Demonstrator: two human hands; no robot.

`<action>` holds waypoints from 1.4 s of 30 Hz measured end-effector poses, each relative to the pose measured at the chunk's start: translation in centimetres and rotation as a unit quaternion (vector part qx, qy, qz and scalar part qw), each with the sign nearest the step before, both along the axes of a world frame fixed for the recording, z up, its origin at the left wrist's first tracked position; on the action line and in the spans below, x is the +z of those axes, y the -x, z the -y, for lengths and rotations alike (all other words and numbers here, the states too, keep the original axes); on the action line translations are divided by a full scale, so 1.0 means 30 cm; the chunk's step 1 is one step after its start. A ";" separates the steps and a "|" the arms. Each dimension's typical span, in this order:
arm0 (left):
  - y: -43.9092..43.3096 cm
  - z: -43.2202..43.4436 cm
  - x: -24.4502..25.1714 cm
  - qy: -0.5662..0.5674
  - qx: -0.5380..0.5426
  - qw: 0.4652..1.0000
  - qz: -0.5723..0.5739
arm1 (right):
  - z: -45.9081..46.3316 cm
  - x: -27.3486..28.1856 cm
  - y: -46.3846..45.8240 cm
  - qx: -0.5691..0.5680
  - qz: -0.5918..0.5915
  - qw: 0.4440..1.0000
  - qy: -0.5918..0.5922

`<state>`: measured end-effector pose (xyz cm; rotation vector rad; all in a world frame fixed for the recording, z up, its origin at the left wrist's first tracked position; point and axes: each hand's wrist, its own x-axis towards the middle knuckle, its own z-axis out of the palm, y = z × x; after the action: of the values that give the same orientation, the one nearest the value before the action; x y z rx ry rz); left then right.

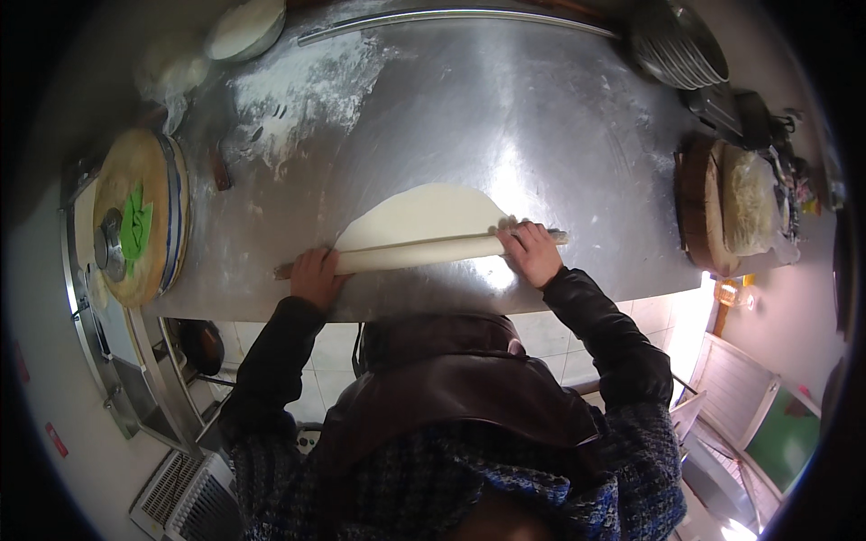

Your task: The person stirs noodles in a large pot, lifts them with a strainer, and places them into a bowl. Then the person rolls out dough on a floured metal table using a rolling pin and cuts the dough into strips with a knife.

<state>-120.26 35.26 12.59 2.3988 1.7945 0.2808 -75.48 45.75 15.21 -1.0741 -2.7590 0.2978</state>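
Before me on the steel worktop (433, 128) lies a thin, pale sheet of dough (433, 208). Its near part is wrapped around a long wooden rolling pin (281, 272), whose bare ends stick out on both sides. My left hand (316, 276) grips the pin near its left end, at the edge of the wrapped dough. Near the other end, my right hand (531, 250) curls over the pin and the dough's right edge. The far part of the sheet spreads flat in a rounded shape beyond the pin. The pin's middle is hidden inside the dough.
Loose flour (304, 88) covers the back left, by a bowl of flour (247, 30). Round wooden boards (155, 264) with a green cloth (137, 223) stand at left. A metal rod (460, 13) lies along the back. A thick chopping block (703, 223) bears a plastic bag (752, 203) at right.
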 end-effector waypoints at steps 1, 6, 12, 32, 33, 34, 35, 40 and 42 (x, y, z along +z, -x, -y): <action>0.003 0.006 0.000 0.006 -0.003 1.000 -0.002 | -0.006 0.017 -0.001 0.011 -0.003 1.000 0.006; -0.028 0.089 -0.022 0.034 0.016 0.999 0.028 | 0.025 0.028 -0.021 0.016 0.003 0.999 0.029; -0.048 0.128 0.031 0.008 -0.011 0.997 0.070 | 0.071 0.064 -0.069 0.009 0.017 0.995 0.100; 0.105 -0.326 0.046 0.008 -0.048 0.999 0.000 | -0.409 0.076 0.042 0.043 -0.028 0.996 0.074; 0.094 -0.322 0.048 0.006 -0.051 0.999 -0.003 | -0.400 0.060 0.040 0.056 -0.045 0.995 0.074; 0.077 -0.304 0.051 0.003 -0.055 0.998 -0.005 | -0.379 0.047 0.040 0.061 -0.051 0.995 0.054; 0.060 -0.295 0.055 0.000 -0.058 0.998 -0.008 | -0.371 0.038 0.037 0.059 -0.058 0.995 0.047; 0.030 -0.246 0.044 -0.019 -0.068 0.997 -0.007 | -0.304 0.015 0.046 0.060 -0.060 0.996 0.039; 0.032 -0.240 0.034 -0.018 -0.070 0.997 -0.009 | -0.289 0.020 0.041 0.058 -0.062 0.996 0.040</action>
<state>-121.22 42.45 13.63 2.5443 1.6328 0.2802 -76.70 54.41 15.83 -0.8810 -2.7237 0.4788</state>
